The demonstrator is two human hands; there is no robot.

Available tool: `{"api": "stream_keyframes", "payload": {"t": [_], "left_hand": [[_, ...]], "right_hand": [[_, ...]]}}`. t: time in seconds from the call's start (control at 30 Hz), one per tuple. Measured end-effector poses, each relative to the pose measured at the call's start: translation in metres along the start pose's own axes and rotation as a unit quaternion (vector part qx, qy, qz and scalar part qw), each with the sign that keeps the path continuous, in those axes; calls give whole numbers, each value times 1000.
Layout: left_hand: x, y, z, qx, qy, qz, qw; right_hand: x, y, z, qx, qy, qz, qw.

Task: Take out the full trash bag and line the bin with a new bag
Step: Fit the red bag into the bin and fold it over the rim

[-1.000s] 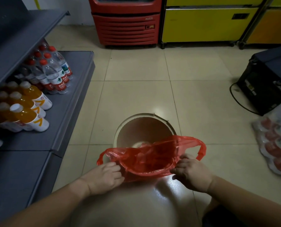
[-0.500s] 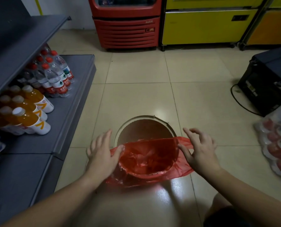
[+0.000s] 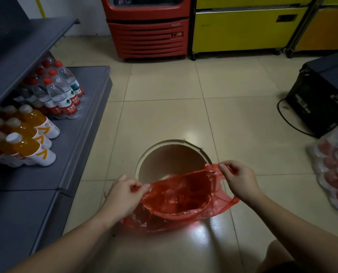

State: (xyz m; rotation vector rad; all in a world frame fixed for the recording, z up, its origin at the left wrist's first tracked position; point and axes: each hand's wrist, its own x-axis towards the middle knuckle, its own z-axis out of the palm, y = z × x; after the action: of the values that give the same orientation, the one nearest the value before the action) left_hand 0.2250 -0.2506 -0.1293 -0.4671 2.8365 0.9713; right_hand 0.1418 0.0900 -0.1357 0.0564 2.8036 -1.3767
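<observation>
A round pale bin (image 3: pixel 160 143) stands on the tiled floor in front of me, its brown inside showing at the far half. A thin red plastic bag (image 3: pixel 181 198) hangs into it and is folded over the near rim. My left hand (image 3: pixel 123 196) pinches the bag's left edge near the bin's left side. My right hand (image 3: pixel 238 177) pinches the bag's right handle and holds it up over the right rim. The far rim of the bin is bare.
A grey shelf (image 3: pixel 81 134) on the left holds orange juice bottles (image 3: pixel 28 134) and water bottles (image 3: pixel 63 93). A red cooler (image 3: pixel 148 34) and yellow cabinets (image 3: pixel 243 30) stand at the back. A black box (image 3: pixel 322 99) with a cable and wrapped bottle packs (image 3: pixel 333 170) lie on the right.
Both hands went from spread open on the bag at the rim to pinching its edges. The right hand has lifted the handle out to the right.
</observation>
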Motion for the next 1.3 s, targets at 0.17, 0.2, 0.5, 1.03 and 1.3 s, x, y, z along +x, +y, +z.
{"api": "stream_keyframes", "payload": {"t": [0.17, 0.2, 0.5, 1.03, 1.3], "left_hand": [[9, -6, -2, -49, 4, 46, 998], [13, -7, -2, -65, 19, 34, 997], [64, -4, 9, -165, 151, -55, 973], [98, 4, 17, 86, 87, 105, 987], [103, 3, 21, 42, 84, 98, 991]], "right_hand": [[8, 7, 8, 31, 3, 26, 999], [10, 8, 10, 33, 2, 30, 999], [46, 6, 32, 80, 19, 88, 993], [76, -21, 32, -66, -86, -45, 993], [76, -21, 41, -100, -91, -69, 988]]}}
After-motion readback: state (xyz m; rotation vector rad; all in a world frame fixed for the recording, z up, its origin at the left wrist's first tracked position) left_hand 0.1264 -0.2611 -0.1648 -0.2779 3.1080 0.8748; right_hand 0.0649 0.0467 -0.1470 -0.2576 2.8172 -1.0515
